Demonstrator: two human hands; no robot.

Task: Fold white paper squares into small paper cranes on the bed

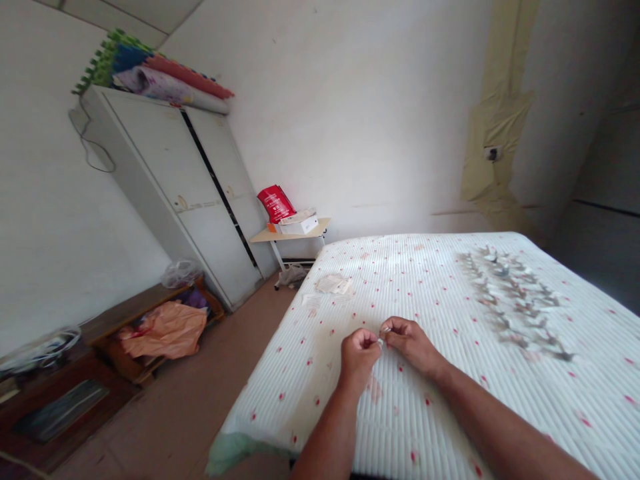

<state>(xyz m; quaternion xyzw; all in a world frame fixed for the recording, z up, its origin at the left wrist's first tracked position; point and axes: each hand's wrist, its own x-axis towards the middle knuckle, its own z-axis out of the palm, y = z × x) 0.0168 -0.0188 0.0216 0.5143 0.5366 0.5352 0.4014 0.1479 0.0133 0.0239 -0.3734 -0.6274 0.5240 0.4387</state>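
On the ribbed white bed cover (295, 393), both hands pinch a small silvery piece (382, 340)

Near the edge of the bed, the left hand (358, 355) and the right hand (407, 344) meet, both closed, with their fingers curled in around the small silvery piece. It shows only as a glint between them, too small for its shape to be made out, and the fingers hide most of it.

A pinch this fine likely goes best with the fingertips close together and the wrists steady. The fingers should do the turning rather than the arms, and the grip should stay light enough not to bend the piece.

Now the count: two hands, and one piece between them. At 2 o'clock from the hands, a long band of small grey-and-white pieces (515, 300) lies on the bed, too blurred to count. At 11 o'clock, two paper scraps (333, 285) lie on the cover, and beyond them one small table (290, 235) bears one red bag (276, 203) and one white box (300, 225). At 10 o'clock stands one grey two-door wardrobe (175, 193), topped by a stack of foam mats (150, 67) whose number is hard to tell. At 9 o'clock, a low wooden shelf (133, 310) carries one orange plastic bag (165, 331) and one clear plastic bag (181, 272).
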